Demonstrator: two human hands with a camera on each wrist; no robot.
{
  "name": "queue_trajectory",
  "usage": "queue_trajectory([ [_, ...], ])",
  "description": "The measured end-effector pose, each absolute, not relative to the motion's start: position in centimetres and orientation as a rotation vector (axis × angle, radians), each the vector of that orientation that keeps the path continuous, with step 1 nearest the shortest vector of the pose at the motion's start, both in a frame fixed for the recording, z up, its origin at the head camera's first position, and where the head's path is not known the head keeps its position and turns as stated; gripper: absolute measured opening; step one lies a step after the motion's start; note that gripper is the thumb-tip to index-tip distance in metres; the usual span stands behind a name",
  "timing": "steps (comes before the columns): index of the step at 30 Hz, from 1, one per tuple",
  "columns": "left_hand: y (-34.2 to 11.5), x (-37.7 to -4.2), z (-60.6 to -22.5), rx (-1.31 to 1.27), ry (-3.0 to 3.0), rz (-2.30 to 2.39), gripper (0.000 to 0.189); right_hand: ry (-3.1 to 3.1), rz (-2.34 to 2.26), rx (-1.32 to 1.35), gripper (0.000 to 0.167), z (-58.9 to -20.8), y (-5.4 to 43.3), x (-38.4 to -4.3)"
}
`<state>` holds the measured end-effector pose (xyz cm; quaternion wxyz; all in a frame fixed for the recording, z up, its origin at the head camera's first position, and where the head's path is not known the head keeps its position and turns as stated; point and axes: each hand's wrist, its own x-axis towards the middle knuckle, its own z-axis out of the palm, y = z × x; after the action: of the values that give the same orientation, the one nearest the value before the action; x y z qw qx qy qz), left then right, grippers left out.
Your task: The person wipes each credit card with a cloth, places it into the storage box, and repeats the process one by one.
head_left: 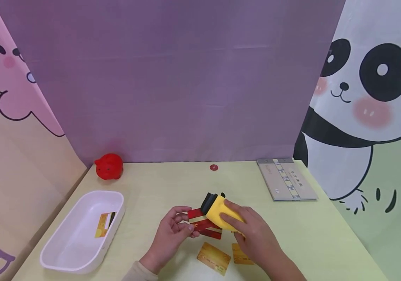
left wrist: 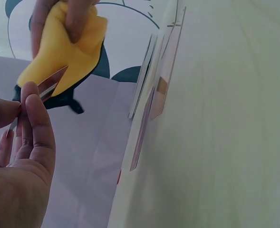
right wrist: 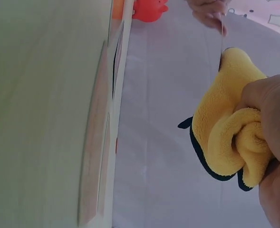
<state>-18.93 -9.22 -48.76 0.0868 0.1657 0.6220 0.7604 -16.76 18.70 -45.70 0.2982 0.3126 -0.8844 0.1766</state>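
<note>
Between its thumb and fingers my left hand [head_left: 170,236] pinches a red card [head_left: 195,215] with a gold stripe, held above the table. My right hand [head_left: 256,234] grips a bunched yellow cloth [head_left: 223,212] with a black edge, and the cloth overlaps the right part of that card. From the right wrist, the folded cloth [right wrist: 225,109] meets the card's thin edge. Just below the hands lie another red card [head_left: 212,233], a gold card [head_left: 213,257] and a second gold card [head_left: 240,254], partly hidden by my right hand.
A white plastic tray [head_left: 49,255] stands at the left with a gold card [head_left: 104,226] inside. Behind it sits a red pig figure [head_left: 109,166]. A small red disc [head_left: 214,167] lies near the back edge, and a grey-beige booklet [head_left: 284,181] at the back right.
</note>
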Motion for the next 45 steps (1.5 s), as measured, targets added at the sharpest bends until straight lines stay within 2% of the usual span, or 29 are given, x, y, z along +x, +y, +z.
queue_trajectory([
  [8, -9.8, -19.2, -49.1, 0.451, 1.895, 2.277, 0.051, -2.371, 0.481, 0.659, 0.073, -46.1, 19.9, -17.2],
  [16, -9.8, -19.2, -49.0, 0.435, 1.937, 2.253, 0.036, -2.344, 0.543, 0.581, 0.069, -45.9, 20.3, -17.1],
  [24, -9.7, -19.1, -49.0, 0.437, 2.069, 2.256, 0.041, -2.31, 0.61, 0.552, 0.07, -46.0, 20.3, -17.2],
  [32, -9.6, -19.3, -48.9, 0.344, 2.175, 2.322, 0.015, -2.292, 0.642, 0.558, 0.072, -46.0, 20.4, -17.3],
  [38, -9.7, -19.5, -48.9, 0.289, 2.18, 2.346, 0.015, -2.291, 0.647, 0.56, 0.069, -46.0, 20.3, -17.4],
  [45, -9.7, -19.3, -48.8, 0.268, 2.051, 2.39, 0.026, -2.272, 0.665, 0.561, 0.067, -45.8, 20.2, -17.3],
])
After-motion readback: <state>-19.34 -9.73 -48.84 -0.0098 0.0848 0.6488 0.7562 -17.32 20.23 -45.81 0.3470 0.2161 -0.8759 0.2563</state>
